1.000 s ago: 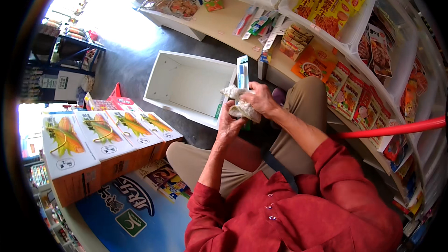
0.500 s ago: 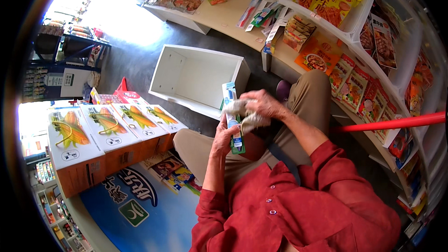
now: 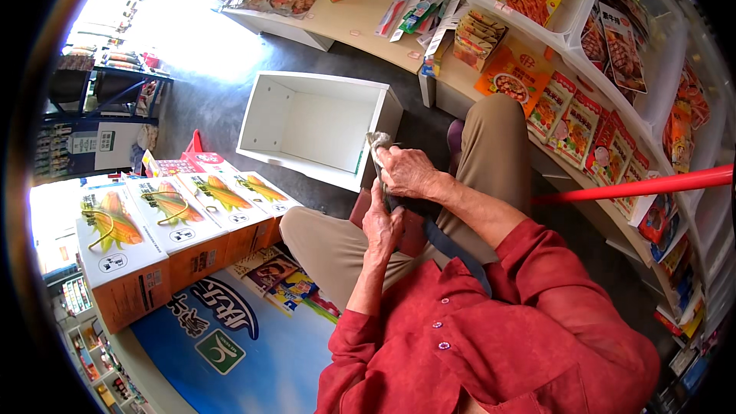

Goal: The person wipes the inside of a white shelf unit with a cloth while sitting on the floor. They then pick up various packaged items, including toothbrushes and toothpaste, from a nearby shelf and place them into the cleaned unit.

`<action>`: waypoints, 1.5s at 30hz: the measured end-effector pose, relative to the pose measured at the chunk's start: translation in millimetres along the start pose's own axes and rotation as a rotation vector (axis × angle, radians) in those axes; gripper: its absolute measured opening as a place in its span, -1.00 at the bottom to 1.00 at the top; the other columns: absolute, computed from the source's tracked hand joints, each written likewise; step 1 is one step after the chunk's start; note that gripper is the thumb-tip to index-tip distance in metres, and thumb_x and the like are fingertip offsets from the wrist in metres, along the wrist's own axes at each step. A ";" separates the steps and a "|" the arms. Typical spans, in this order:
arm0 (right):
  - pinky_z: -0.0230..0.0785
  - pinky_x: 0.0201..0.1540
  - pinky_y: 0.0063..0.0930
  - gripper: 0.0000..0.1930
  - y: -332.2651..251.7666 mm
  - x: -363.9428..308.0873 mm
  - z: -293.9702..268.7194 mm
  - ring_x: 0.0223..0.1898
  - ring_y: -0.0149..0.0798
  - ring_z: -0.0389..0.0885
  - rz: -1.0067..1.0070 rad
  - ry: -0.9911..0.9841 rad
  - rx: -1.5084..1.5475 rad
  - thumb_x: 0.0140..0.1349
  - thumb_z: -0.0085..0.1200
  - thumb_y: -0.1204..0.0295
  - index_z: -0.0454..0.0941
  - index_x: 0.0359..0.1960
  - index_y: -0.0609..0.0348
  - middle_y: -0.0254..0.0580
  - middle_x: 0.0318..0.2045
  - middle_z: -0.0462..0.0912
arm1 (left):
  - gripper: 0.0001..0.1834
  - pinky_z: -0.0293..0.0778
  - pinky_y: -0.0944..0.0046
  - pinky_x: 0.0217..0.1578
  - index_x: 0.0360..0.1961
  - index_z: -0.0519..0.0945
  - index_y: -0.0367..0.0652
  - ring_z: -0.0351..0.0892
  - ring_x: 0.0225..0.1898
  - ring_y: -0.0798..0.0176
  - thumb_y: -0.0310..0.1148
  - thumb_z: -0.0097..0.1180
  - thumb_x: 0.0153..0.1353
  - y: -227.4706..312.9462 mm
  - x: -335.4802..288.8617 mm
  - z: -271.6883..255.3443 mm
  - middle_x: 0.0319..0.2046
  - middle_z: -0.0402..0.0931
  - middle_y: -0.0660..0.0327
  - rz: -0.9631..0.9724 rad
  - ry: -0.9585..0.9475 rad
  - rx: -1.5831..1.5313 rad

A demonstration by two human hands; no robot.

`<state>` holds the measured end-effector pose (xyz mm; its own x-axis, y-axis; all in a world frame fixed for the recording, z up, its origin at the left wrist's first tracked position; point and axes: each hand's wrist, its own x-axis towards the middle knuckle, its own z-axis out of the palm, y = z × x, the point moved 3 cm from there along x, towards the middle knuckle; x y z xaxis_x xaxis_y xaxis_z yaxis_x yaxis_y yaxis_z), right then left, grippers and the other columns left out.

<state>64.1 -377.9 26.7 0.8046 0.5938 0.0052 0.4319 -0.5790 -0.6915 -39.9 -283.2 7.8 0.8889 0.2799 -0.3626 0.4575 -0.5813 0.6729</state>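
My left hand (image 3: 381, 224) is closed around the lower part of a slim toothbrush pack (image 3: 389, 201). The pack is turned nearly edge-on, so only a narrow dark strip of it shows between my hands. A crumpled off-white cloth (image 3: 378, 140) pokes out beyond the fingers of my right hand (image 3: 408, 173), which is closed on it against the pack's upper end. Most of the cloth lies hidden under that hand. Just past my hands, a white open-topped drawer (image 3: 326, 124) rests on the floor.
Corn-printed cartons (image 3: 123, 249) stand at left on a blue-topped surface (image 3: 284, 345). A shelf at right holds food packets (image 3: 579, 119) under plastic bins (image 3: 563, 34). Toothbrush packs (image 3: 418, 15) lie on its far stretch. A red pole (image 3: 636, 185) juts in from the right.
The toothbrush pack has turned from face-up to nearly edge-on. My right hand and the cloth have moved slightly left, closer around the pack. The view has shifted slightly.
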 end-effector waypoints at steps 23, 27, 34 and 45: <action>0.38 -0.10 -0.26 -0.66 21.7 4.6 6.1 -0.21 0.04 0.48 -0.119 -0.003 -0.068 0.03 -0.13 0.42 0.44 -0.26 0.50 0.18 0.02 0.32 | -0.17 0.36 0.44 -0.35 0.25 0.07 -0.13 0.45 -0.40 0.38 -0.45 0.21 -0.06 -0.1 -1.4 -19.4 -0.36 0.43 0.26 -0.053 -0.423 -1.074; 0.40 -0.14 -0.27 -0.69 7.4 1.5 8.8 -0.18 0.02 0.43 -0.108 0.043 -0.029 0.00 -0.11 0.42 0.48 -0.38 0.52 0.24 -0.01 0.32 | -0.22 0.45 0.42 -0.43 0.27 0.02 -0.05 0.49 -0.44 0.36 -0.43 0.13 0.04 -5.2 -0.7 -18.2 -0.39 0.45 0.23 -0.092 -0.407 -1.232; 0.44 -0.24 -0.28 -0.73 21.3 -8.7 34.6 -0.30 -0.03 0.44 -0.026 0.051 -0.057 -0.01 -0.12 0.45 0.49 -0.32 0.39 0.16 -0.13 0.38 | -0.47 0.50 0.32 -0.71 0.24 0.03 0.17 0.50 -0.67 0.25 -0.19 -0.15 0.27 -11.9 4.3 -4.0 -0.55 0.47 0.11 -0.310 -0.434 -1.303; 0.35 -0.28 -0.09 -0.72 68.9 12.3 -37.6 -0.33 0.19 0.49 0.378 0.542 0.281 0.09 -0.15 0.37 0.41 -0.15 0.12 0.18 -0.40 0.53 | -0.60 0.46 0.33 -0.73 -0.04 0.33 -0.07 0.49 -0.68 0.28 -0.04 -0.13 0.23 -30.9 -3.1 -44.7 -0.55 0.48 0.15 -0.242 -0.489 -1.131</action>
<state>119.1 -431.5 6.3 0.9991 -0.0222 0.0360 0.0208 -0.4810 -0.8765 -55.8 -231.9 17.0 0.7890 -0.1652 -0.5917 0.5857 0.4931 0.6433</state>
